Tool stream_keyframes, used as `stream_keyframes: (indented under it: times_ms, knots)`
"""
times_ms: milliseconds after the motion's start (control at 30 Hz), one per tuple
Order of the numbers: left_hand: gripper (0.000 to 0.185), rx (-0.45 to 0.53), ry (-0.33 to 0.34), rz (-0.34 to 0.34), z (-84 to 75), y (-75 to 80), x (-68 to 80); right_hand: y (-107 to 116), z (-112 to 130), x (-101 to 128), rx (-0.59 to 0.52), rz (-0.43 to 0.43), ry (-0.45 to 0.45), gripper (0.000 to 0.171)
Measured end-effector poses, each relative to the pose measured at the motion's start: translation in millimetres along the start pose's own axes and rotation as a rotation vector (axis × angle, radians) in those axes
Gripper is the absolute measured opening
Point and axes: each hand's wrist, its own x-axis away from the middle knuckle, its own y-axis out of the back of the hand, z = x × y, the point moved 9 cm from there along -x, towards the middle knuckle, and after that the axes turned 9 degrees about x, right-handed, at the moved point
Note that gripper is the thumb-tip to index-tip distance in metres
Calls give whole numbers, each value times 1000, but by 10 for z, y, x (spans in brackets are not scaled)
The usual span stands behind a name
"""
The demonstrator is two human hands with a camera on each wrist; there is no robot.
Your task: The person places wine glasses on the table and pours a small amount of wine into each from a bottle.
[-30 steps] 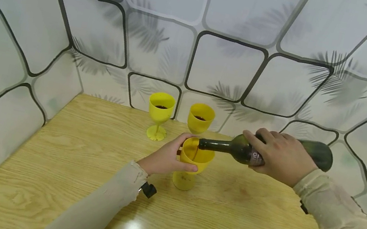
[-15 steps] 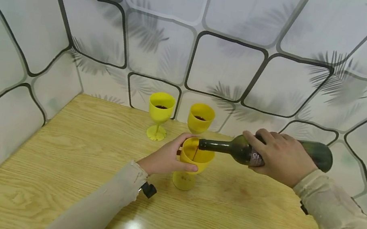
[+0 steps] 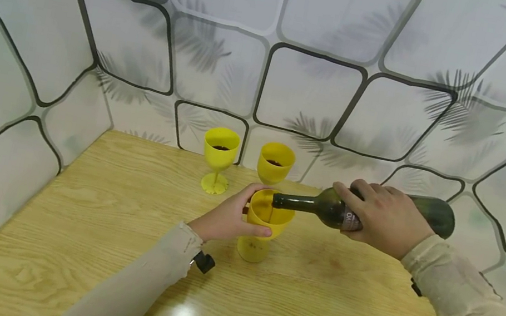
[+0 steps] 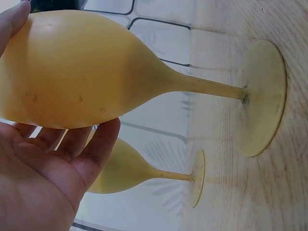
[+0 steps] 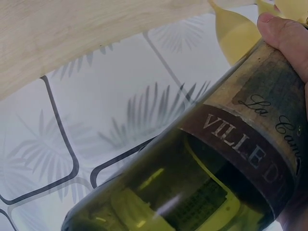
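Note:
My left hand grips the bowl of a yellow goblet, its thumb along the near side. In the left wrist view the goblet's foot stands on the wooden table. Curled around the body of a dark green wine bottle, my right hand holds it nearly level, with the mouth just inside the goblet's rim. A thin dark stream runs from the mouth into the bowl. The bottle's label shows in the right wrist view.
Behind stand two more yellow goblets, one at the left and another goblet beside it, both with dark liquid inside. The wooden table meets a patterned wall at the back and left.
Both hands, the goblet and the bottle hold nearly the same places. The stream keeps running into the goblet, and the head view has shifted very slightly.

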Motion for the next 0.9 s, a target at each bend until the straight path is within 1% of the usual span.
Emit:
stream_keyframes:
  times_ms: [400,900]
  knots:
    - [89,3,-6,4,-3,-7,2,-20,12,5,3,27,-5,95]
    - [88,7,-15,6,-5,-10,-1,23,16,-12,9,9,5,97]
